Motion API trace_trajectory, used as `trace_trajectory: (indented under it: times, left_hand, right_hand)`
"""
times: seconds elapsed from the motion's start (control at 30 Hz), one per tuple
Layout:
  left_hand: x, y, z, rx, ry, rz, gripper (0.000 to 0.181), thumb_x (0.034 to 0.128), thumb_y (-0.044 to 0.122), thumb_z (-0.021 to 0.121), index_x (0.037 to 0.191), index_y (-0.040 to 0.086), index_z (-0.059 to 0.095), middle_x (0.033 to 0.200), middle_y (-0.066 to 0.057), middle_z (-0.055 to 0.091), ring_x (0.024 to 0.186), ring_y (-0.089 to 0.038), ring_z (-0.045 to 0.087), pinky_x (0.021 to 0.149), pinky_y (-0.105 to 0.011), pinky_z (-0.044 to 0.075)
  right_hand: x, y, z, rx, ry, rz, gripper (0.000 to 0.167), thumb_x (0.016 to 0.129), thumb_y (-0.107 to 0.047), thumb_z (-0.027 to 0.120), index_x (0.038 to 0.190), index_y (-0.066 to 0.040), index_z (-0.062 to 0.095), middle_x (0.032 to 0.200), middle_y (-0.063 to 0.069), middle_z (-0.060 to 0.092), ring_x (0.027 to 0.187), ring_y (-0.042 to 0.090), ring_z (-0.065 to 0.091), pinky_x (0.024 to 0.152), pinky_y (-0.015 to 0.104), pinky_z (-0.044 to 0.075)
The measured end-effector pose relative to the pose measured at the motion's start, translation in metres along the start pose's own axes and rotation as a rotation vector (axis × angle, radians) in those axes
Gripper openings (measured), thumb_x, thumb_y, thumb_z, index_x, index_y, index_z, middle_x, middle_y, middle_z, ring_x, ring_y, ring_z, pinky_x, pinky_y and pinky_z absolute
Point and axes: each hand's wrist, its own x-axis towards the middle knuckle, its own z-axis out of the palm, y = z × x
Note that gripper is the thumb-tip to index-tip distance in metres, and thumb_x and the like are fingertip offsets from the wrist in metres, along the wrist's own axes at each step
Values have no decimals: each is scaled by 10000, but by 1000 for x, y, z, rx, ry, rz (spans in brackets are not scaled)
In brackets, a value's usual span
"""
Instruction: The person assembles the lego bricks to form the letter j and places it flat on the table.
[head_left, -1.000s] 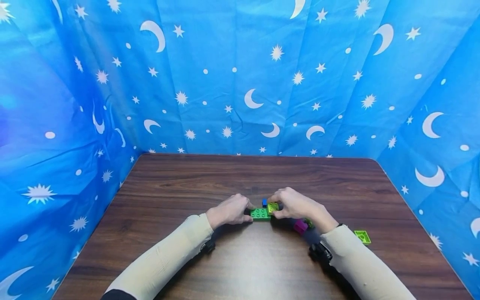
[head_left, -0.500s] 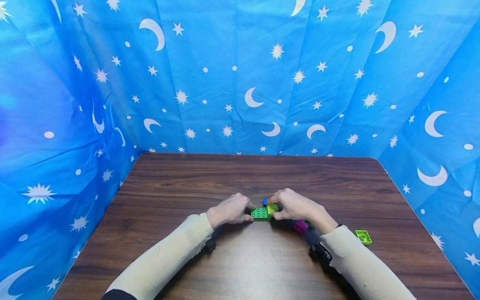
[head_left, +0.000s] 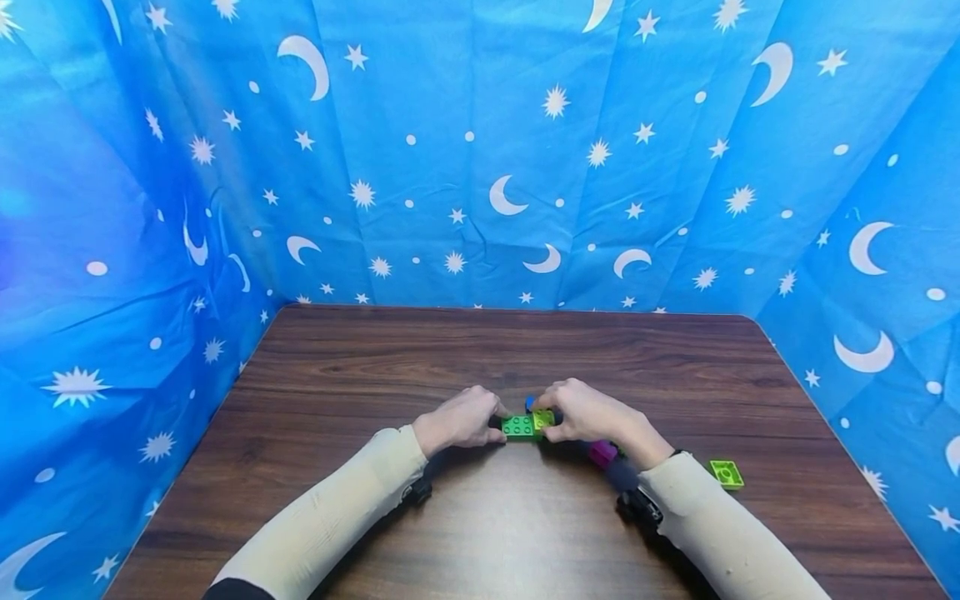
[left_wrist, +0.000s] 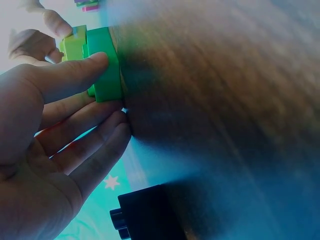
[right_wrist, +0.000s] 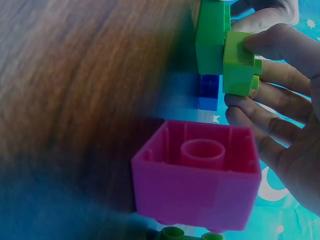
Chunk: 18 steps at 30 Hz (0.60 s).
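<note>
Left hand [head_left: 459, 418] pinches green brick [head_left: 516, 427] on table [head_left: 375, 358]; right hand [head_left: 588, 414] pinches lime brick [head_left: 542, 419] on its right end, overhang clear from right wrist. That view shows pink brick [right_wrist: 195, 197] hollow-side; head view alone, upturned loose brick [head_left: 726, 474].

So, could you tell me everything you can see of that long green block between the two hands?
The long green block is bright green and looks like plastic. Six round studs show on its upward-facing top, in two rows of three. It seems to lie flat on the wooden table. The left hand grips one end, thumb against its side. At the other end, a yellow-green block sits on top; whether they are fully pressed together, I can't tell.
</note>
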Motion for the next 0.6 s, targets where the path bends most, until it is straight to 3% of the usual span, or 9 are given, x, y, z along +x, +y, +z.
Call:
trace_trajectory:
  times: [0.6]
  left_hand:
    - [0,0,-2,-8,-11,-5,380,841,292,765,1187,146,710,1157,-13,707,1017,-141,676,889,-281,529]
  right_hand:
    - [1,1,2,5,1,-27,309,864,-210,716,1121,-39,718,1028,61,711,929,181,659,783,349,551]
